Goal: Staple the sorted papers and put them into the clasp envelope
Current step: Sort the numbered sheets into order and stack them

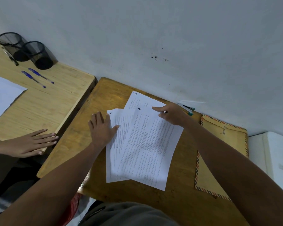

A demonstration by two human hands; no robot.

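Lying fanned and askew near the far edge of the darker wooden table (75,137), the printed papers (144,144) show at least three overlapping sheets, the topmost tilted to the right. The left hand (101,128) rests flat on the left margin of the sheets, its fingers (96,118) straight and released, with the thumb lying on the paper. The right hand (171,115) presses the upper right corner of the top sheet; its index finger points leftward along the paper while the other fingers are curled under (whether they pinch the sheet's edge cannot be told). A teal stapler (187,109) lies just behind the right hand, against the wall (153,38) and partly hidden. The clasp envelope (225,144), brown with a striped border and its metal clasp facing up, lies at the right end of the same table, beside the papers and partly under the right forearm. On the adjoining lighter table (55,98) stand two black mesh pen cups (34,53), with two blue pens (38,78) near them and a white sheet (2,97) at the left edge. Another person's hand (33,142) lies flat at that table's near corner.
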